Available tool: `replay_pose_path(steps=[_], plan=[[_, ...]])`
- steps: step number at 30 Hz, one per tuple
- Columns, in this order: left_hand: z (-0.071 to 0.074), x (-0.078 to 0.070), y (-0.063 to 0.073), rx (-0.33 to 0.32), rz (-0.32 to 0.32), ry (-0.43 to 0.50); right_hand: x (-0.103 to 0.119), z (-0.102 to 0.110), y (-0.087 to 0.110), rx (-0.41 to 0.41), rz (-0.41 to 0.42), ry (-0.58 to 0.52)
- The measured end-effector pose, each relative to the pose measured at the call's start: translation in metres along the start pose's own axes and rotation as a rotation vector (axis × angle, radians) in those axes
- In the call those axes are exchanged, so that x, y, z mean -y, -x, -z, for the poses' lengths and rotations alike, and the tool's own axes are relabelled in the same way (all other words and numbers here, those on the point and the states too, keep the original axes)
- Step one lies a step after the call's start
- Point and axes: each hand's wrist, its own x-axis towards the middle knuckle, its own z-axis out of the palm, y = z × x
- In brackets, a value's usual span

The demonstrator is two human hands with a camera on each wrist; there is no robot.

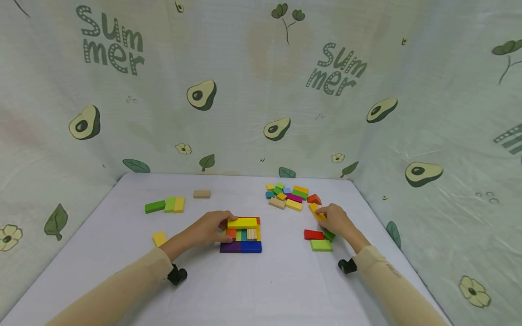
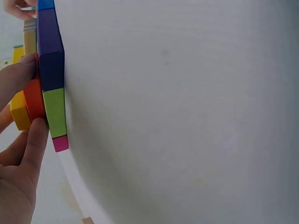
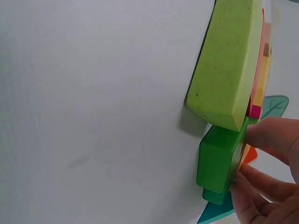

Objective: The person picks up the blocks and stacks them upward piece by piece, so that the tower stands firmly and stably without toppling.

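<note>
My left hand grips the left end of a stack of wooden blocks. In the left wrist view the thumb lies on an orange block, and a finger touches its end beside a yellow block. A purple block and a light green block sit below. A long yellow block lies across the top. On the right, my right hand pinches a yellow block, mostly hidden in the right wrist view. Near it are a green block and a light green block.
Several mixed blocks lie in a cluster at the back right. A red block is by the right hand. At left lie a green block, a lone yellow block and a plain wood block. A printed cloth hangs behind.
</note>
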Motion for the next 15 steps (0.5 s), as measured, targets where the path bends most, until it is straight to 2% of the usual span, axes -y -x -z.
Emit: replay_pose_path(steps=[4, 9, 15], plan=[[-0.001, 0.000, 0.000, -0.004, 0.003, 0.004, 0.000, -0.001, 0.001, -0.002, 0.017, -0.023], [0.000, -0.001, 0.001, -0.001, -0.002, 0.003, 0.007, 0.004, 0.005, -0.055, 0.045, -0.091], [0.000, -0.002, 0.002, -0.004, -0.011, 0.009, 0.038, 0.018, 0.013, -0.114, 0.196, -0.169]])
